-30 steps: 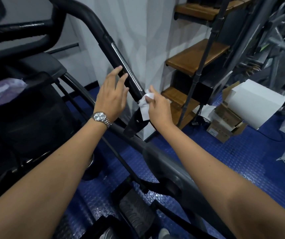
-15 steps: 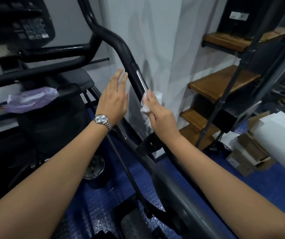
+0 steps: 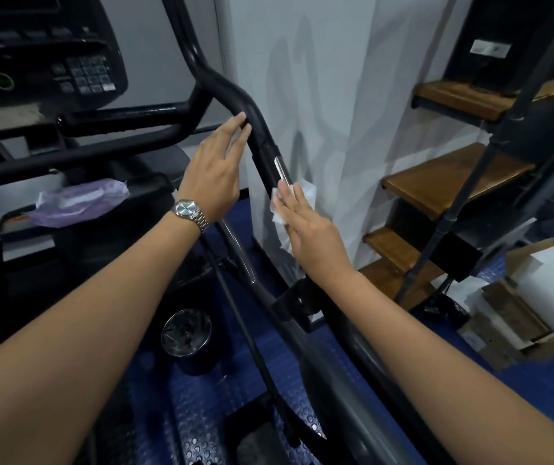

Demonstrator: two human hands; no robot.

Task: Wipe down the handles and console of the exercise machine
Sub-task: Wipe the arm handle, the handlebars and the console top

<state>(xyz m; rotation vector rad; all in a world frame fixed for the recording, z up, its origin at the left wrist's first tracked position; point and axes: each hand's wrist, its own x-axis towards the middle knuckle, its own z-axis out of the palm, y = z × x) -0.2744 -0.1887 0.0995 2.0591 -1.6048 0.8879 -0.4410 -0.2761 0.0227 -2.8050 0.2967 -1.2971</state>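
The black right handle (image 3: 258, 129) of the exercise machine slants down through the middle of the view, with a silver sensor strip (image 3: 281, 169) on it. My right hand (image 3: 309, 233) presses a white wipe (image 3: 302, 196) against the handle just below the strip. My left hand (image 3: 215, 176), with a silver watch on its wrist, lies flat with fingers straight, its fingertips touching the handle's left side higher up. The dark console (image 3: 51, 55) with a keypad sits at the top left.
A purple wipe packet (image 3: 77, 203) lies on the machine's tray at the left. A metal cup (image 3: 186, 333) stands on the blue floor below. Wooden stairs (image 3: 449, 182) rise at the right, with cardboard boxes (image 3: 517, 317) beside them. A white wall stands behind the handle.
My right hand has slid the wipe up the handle from its lower end to just under the silver strip. My left hand has moved up along the handle too, and the view has tilted up toward the console.
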